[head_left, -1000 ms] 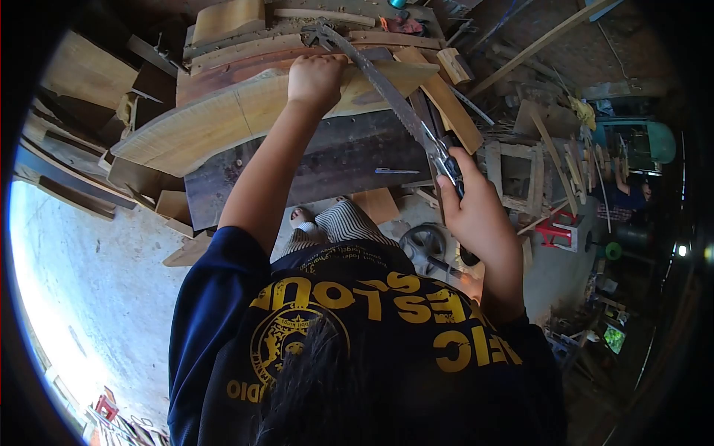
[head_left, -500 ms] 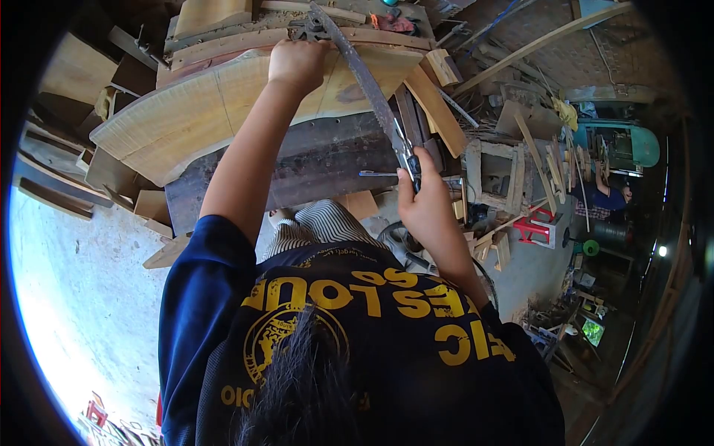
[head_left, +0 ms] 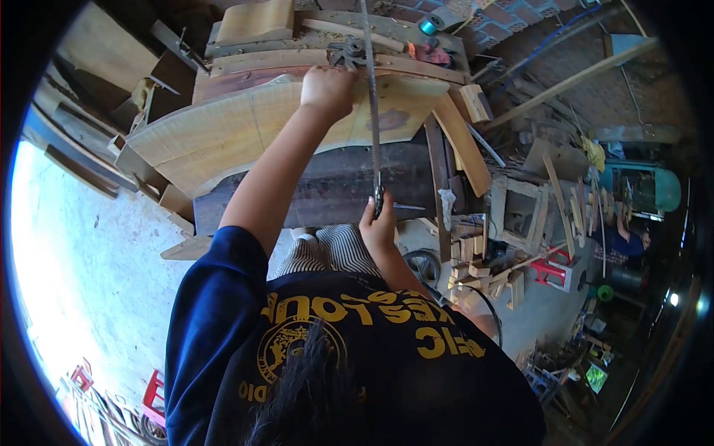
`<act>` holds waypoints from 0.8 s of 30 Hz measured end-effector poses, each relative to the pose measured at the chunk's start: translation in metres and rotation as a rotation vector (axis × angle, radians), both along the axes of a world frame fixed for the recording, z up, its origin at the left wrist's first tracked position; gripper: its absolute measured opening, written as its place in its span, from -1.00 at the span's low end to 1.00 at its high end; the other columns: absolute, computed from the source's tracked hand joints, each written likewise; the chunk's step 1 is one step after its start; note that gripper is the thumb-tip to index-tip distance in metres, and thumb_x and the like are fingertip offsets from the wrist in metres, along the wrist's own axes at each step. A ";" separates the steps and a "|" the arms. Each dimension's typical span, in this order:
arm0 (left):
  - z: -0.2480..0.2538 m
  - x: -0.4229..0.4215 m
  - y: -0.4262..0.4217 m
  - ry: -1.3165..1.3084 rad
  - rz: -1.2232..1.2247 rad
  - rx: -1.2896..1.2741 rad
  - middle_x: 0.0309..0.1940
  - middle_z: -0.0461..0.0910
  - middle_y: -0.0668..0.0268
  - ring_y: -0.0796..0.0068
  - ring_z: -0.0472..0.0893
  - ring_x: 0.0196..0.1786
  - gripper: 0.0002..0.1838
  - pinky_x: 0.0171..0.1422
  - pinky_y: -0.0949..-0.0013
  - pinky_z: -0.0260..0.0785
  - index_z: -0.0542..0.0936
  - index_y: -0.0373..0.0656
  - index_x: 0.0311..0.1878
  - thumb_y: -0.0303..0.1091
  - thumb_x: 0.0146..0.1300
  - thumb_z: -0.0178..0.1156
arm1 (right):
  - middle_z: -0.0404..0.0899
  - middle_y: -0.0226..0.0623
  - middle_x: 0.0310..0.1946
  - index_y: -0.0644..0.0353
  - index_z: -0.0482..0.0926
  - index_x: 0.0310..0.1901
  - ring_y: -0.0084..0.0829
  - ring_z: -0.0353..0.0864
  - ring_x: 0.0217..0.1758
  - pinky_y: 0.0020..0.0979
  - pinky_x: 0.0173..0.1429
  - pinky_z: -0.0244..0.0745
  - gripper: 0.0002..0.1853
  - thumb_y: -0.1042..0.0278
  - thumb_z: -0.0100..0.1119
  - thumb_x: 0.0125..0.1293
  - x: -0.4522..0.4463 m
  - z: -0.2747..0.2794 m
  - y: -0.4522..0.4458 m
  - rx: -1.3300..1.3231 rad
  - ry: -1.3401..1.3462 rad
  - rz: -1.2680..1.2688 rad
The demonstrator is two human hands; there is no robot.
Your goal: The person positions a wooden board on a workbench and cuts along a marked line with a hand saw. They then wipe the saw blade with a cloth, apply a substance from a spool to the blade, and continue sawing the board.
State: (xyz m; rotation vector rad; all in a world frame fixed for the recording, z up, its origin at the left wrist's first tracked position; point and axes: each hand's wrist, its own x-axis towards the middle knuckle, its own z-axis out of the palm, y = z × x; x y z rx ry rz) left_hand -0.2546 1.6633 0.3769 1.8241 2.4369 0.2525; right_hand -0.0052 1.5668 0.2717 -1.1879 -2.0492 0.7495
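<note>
A pale wooden slab (head_left: 216,134) with an uneven edge and dark pencil-like lines lies across a dark bench board (head_left: 320,186). My left hand (head_left: 327,93) is closed on the slab's far edge, its fingertips partly hidden, beside a dark metal fitting (head_left: 347,53). In my right hand (head_left: 379,227) is the handle of a handsaw (head_left: 374,119). Its long blade points away from me and crosses above the slab, right of my left hand, seen nearly edge-on. Whether the teeth touch the wood I cannot tell. A thin pen-like item (head_left: 409,207) lies near my right hand.
Behind the slab, a shaped wood block (head_left: 256,26), a teal roll (head_left: 429,27) and a red cloth (head_left: 431,54) rest on the bench. Planks (head_left: 461,141) lean at right near a wooden frame (head_left: 518,212) and a red stool (head_left: 552,269). Another person (head_left: 625,241) is far right.
The saw has swung from a slant to nearly straight ahead, and my right hand has moved left toward my body's middle. My left hand stays on the slab; the whole view has shifted.
</note>
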 end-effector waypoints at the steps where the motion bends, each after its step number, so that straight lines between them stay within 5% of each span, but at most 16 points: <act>1: 0.002 0.000 0.000 0.010 0.009 -0.011 -0.24 0.66 0.26 0.28 0.63 -0.08 -0.65 0.05 0.24 0.35 0.51 0.02 -0.05 -0.26 0.04 0.25 | 0.57 -0.01 -0.47 0.27 0.36 0.10 0.02 0.62 -0.44 -0.22 -0.44 0.47 -0.67 0.38 0.01 0.34 -0.001 -0.005 0.004 0.030 0.015 0.006; 11: 0.008 0.005 -0.003 0.011 0.025 -0.052 -0.27 0.66 0.27 0.32 0.64 -0.10 -0.75 0.06 0.27 0.33 0.55 -0.01 -0.15 -0.38 0.05 0.14 | 0.55 -0.07 -0.50 0.30 0.37 0.09 -0.14 0.65 -0.47 -0.38 -0.50 0.42 -0.68 0.43 0.03 0.33 0.007 -0.016 0.021 0.144 0.108 0.036; 13: 0.007 0.009 -0.008 -0.013 0.019 -0.019 -0.30 0.66 0.27 0.29 0.64 -0.11 -0.71 0.07 0.25 0.33 0.53 -0.01 -0.10 -0.37 0.04 0.15 | 0.50 -0.22 -0.54 0.29 0.36 0.06 -0.37 0.54 -0.59 -0.46 -0.53 0.39 -0.73 0.44 -0.01 0.36 -0.001 -0.005 0.038 0.210 0.326 0.011; 15: 0.006 0.016 -0.014 0.016 0.001 -0.009 -0.29 0.66 0.26 0.29 0.63 -0.10 -0.69 0.07 0.24 0.33 0.51 -0.01 -0.08 -0.37 0.04 0.16 | 0.35 -0.39 -0.58 0.26 0.11 0.17 -0.60 0.31 -0.64 -0.52 -0.52 0.32 -0.64 0.38 -0.09 0.43 -0.025 0.063 0.062 0.165 0.674 -0.008; 17: 0.013 0.017 -0.016 0.066 -0.022 0.032 -0.28 0.66 0.26 0.29 0.63 -0.09 -0.66 0.07 0.23 0.33 0.50 -0.01 -0.06 -0.36 0.03 0.17 | 0.34 -0.39 -0.60 0.22 0.09 0.16 -0.59 0.25 -0.66 -0.53 -0.55 0.27 -0.66 0.39 -0.12 0.45 -0.033 0.133 0.090 0.323 0.933 -0.086; 20: 0.013 0.017 -0.018 0.060 -0.031 -0.025 -0.22 0.65 0.23 0.30 0.61 -0.05 -0.61 0.07 0.23 0.33 0.46 0.00 -0.01 -0.32 0.04 0.21 | 0.33 -0.38 -0.60 0.24 0.15 0.12 -0.61 0.28 -0.63 -0.55 -0.54 0.27 -0.70 0.39 -0.09 0.44 0.008 0.180 0.096 0.185 0.811 -0.118; 21: 0.010 0.015 -0.018 0.070 -0.047 -0.001 -0.18 0.63 0.23 0.30 0.60 -0.03 -0.60 0.06 0.23 0.33 0.45 -0.02 0.00 -0.28 0.04 0.23 | 0.34 -0.39 -0.59 0.25 0.19 0.13 -0.63 0.29 -0.63 -0.58 -0.54 0.26 -0.69 0.40 -0.06 0.43 0.023 0.171 0.093 0.206 0.700 -0.151; 24: -0.001 0.014 -0.020 0.117 -0.087 0.043 -0.14 0.61 0.24 0.28 0.58 -0.01 -0.57 0.06 0.21 0.33 0.43 -0.05 0.01 -0.21 0.05 0.26 | 0.55 -0.12 -0.40 0.46 0.38 0.03 -0.31 0.60 -0.40 -0.43 -0.32 0.48 -0.68 0.41 0.07 0.35 0.079 0.102 0.071 0.338 0.234 -0.254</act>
